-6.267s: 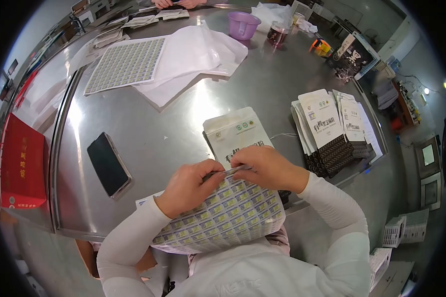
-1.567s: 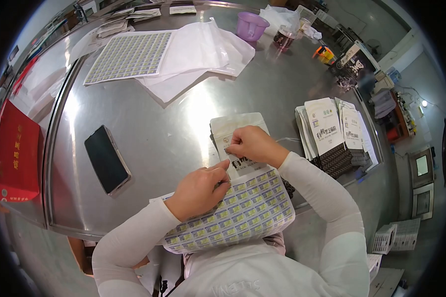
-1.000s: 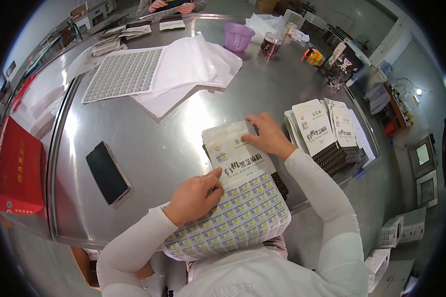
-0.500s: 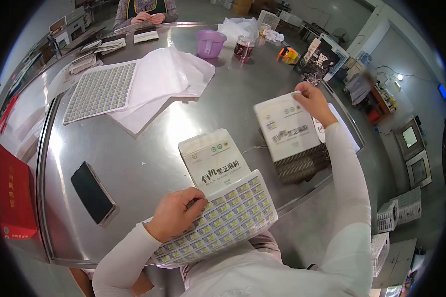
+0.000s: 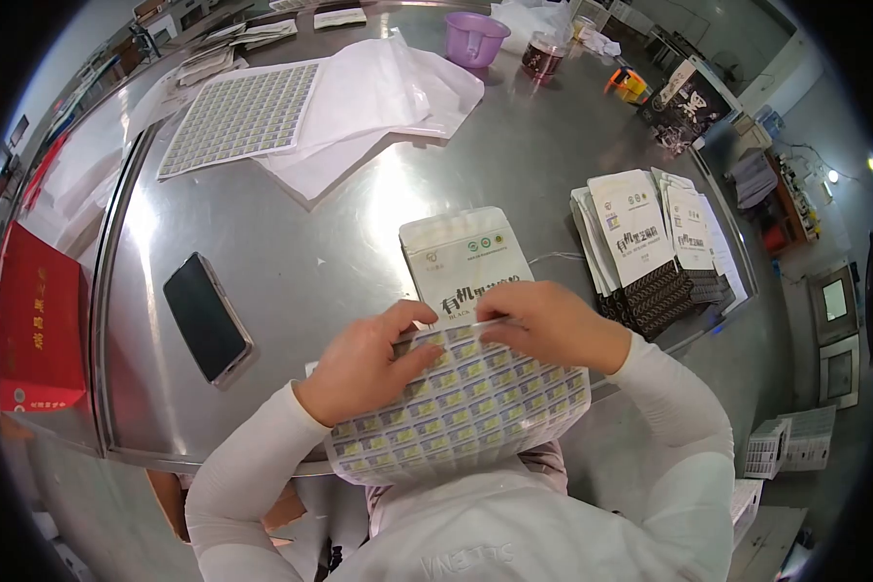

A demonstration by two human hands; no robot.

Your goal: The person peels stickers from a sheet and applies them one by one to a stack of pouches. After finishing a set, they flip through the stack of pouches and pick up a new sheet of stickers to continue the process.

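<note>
A sheet of small printed stickers (image 5: 456, 417) slants over the table's front edge. My left hand (image 5: 373, 359) pinches its upper edge, with thumb and forefinger closed on it. Close beside it, my right hand (image 5: 553, 330) has its fingers closed at the same edge, near the sheet's top row; whether a single sticker is between them is too small to tell. Just beyond both hands lies a white pouch (image 5: 466, 252) with black lettering, its lower part hidden by the sheet and fingers. A stack of similar pouches (image 5: 635, 228) lies to the right.
On the metal table (image 5: 359, 223) are a phone (image 5: 207, 318), another sticker sheet (image 5: 242, 112), white paper (image 5: 359, 107), a purple cup (image 5: 475, 41), a jar (image 5: 543, 56) and an orange object (image 5: 629, 84). A red bag (image 5: 39, 325) stands at the left, a black box (image 5: 691, 102) at the back right.
My right hand has let go of the pouch on the right stack and come to the sticker sheet beside my left hand. The view has shifted, and the person across the table is out of view.
</note>
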